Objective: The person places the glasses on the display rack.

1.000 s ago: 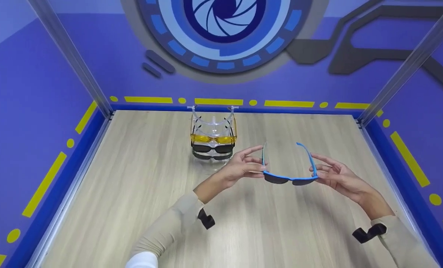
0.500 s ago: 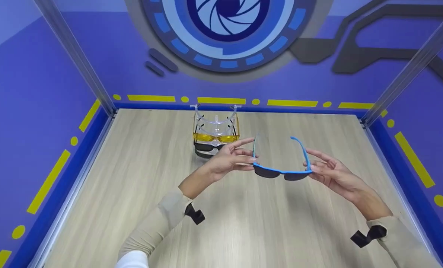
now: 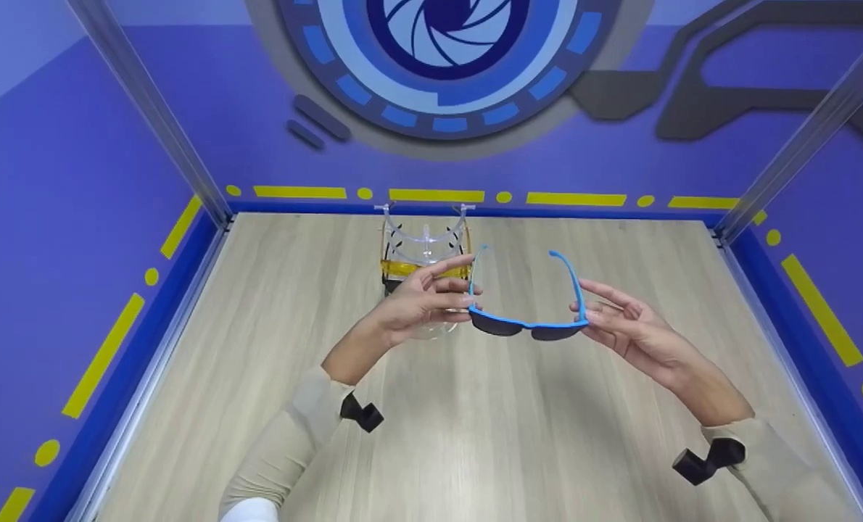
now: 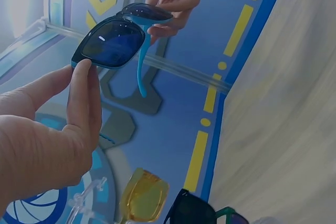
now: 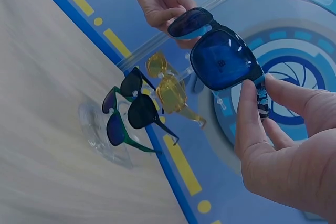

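Note:
Between both hands, a pair of blue sunglasses [image 3: 526, 325] with dark lenses is held up above the table, temples unfolded and pointing away. My left hand [image 3: 417, 304] pinches the frame's left corner between thumb and fingers. At the opposite corner, my right hand [image 3: 634, 330] grips the hinge end, as the right wrist view shows closely. Just behind the left hand stands a clear display stand [image 3: 426, 235], partly covered by it. The stand carries yellow glasses [image 5: 170, 93], black sunglasses [image 5: 142, 110] and green-framed sunglasses [image 5: 116, 129], one above another.
The wood-grain table [image 3: 272, 304] is enclosed by blue printed walls [image 3: 185, 80] on the left, back and right. Metal posts [image 3: 149, 109] rise at the back corners. The stand's clear round base [image 5: 102, 135] rests on the table.
Both hands have carried the blue sunglasses leftward and slightly away, toward the stand. The left hand now covers much of the black and green-framed sunglasses in the head view.

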`<state>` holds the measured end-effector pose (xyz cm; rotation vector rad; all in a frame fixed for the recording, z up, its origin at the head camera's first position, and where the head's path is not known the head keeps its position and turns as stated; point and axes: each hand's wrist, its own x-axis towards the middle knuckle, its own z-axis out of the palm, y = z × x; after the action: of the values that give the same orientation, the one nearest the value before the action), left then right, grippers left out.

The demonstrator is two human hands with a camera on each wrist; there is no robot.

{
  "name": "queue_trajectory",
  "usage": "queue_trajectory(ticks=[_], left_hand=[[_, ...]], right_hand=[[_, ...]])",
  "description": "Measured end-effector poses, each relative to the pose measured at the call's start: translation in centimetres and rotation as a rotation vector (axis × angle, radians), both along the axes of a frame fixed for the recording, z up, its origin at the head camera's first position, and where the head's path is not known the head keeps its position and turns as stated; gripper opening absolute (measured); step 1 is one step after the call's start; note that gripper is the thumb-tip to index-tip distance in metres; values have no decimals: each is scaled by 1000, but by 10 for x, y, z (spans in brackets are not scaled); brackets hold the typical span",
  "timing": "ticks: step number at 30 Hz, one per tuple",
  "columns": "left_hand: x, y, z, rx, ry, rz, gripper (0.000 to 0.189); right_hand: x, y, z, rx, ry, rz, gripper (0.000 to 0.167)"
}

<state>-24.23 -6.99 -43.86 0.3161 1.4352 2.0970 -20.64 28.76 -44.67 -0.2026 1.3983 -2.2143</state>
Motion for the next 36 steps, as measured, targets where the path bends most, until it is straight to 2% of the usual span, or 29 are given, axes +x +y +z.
queue_trajectory(ticks=[6,14,19,26,36], left_hand=[[-1,-14,2,10,12,26,72],[-4,-31,4,-59,81,43,76],[-7,-45,6,-73,108,62,75],[-10,-67,8,-34,137,65,78],[-19,-90,14,-92,149,124,76]], right_hand=[[-5,-14,4,-22,-3,-4,43],[-12,-30,9,3,0,-40,40],[-20,-46,12,6,-33,-68,37],[-29,-70,14,0,-67,-65,35],[-49,-97,27,55,-46,-52,60]])
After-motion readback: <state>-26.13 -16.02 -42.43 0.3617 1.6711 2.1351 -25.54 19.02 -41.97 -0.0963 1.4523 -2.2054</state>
